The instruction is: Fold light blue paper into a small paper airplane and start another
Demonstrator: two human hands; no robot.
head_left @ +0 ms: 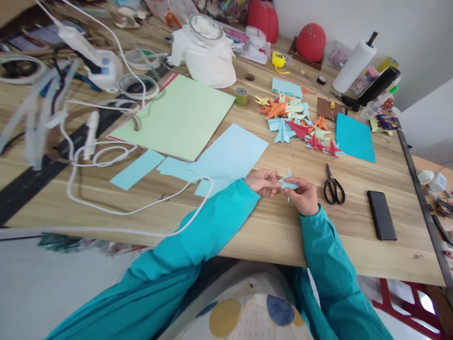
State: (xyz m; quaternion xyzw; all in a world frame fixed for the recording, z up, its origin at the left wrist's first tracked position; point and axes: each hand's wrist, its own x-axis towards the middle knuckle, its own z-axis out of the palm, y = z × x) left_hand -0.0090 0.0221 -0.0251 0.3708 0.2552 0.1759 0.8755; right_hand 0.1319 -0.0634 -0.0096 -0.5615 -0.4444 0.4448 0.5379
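A small light-blue origami crane point(289, 184), with thin points sticking up and down, is held between both hands just above the table. My left hand point(264, 182) pinches its left side, fingertips closed. On its right side, my right hand point(305, 194) grips the paper between thumb and fingers. Light-blue paper sheets point(233, 151) and a cut strip point(137, 169) lie to the left of the hands. Black-handled scissors point(333, 186) rest closed to the right. Behind the hands sits a pile of folded paper cranes point(283, 111) in orange, red, yellow and blue.
A white cable point(159, 205) loops across the left side and over my left sleeve. A phone point(381, 215) lies near the front right. Pale green sheets point(184, 113), a blue paper stack point(355, 137), a thread spool point(241, 96) and tape rolls point(138, 86) lie further back.
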